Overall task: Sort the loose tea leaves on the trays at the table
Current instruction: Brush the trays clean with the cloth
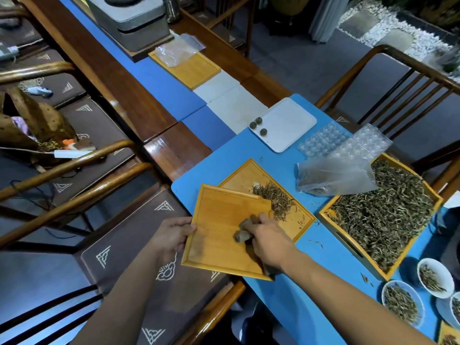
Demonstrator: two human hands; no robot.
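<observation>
My left hand (171, 236) grips the left edge of a bare wooden tray (219, 220), lifted and tilted over a second wooden tray (302, 221). That lower tray holds a small pile of loose tea leaves (275, 197). My right hand (267, 239) rests on the upper tray's surface, closed on a brownish-grey cloth or brush (242, 232); blur hides which. To the right a large wooden tray (326, 214) is filled with a thick layer of tea leaves (383, 215).
A white tray (291, 123) with three tea balls (257, 124) sits farther back. Clear plastic moulds (346, 143) and a plastic bag (333, 176) lie beside the big tray. White bowls of leaves (402, 302) stand at the near right. Chairs (124, 245) line the left.
</observation>
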